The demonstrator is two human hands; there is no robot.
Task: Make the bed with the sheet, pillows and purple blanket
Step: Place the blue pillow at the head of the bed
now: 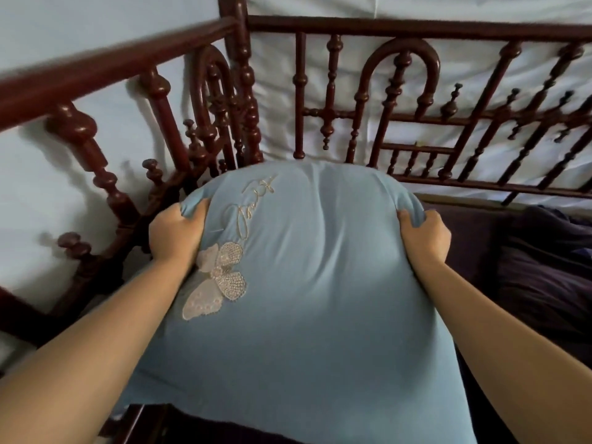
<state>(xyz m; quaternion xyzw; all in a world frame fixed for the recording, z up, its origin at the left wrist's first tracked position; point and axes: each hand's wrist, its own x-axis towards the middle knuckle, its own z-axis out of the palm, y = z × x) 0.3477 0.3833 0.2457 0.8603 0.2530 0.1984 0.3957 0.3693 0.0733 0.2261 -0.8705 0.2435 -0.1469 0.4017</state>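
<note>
**Blue pillow held at the corner of the bed**

We list one pale blue pillow [320, 267], plump, filling the middle of the view from the lower edge up to the foot of the railings. Its cover carries a cream lace butterfly [217, 280] on the left side and a line of gold embroidered script [246, 206] above that; we cannot read the script.

We record our left hand [174, 233] gripping the pillow's far left corner, fingers curled into bunched fabric. Our right hand [424, 235] grips the far right corner in the same way, fingers closed over a fold of the cover. Both forearms are bare and reach in from the lower corners of the view.

We note a dark red wooden bed frame: a headboard [403, 91] of turned spindles and one arched piece across the top, meeting a side rail [105, 123] of the same style on the left at a tall corner post [240, 59]. The pillow's far edge lies just in front of that corner.

We see pale walls [64, 27] behind both railings.

To the right of the pillow lies dark purple fabric [544, 270], rumpled, on the bed surface; we cannot tell whether it is blanket or sheet.
</note>
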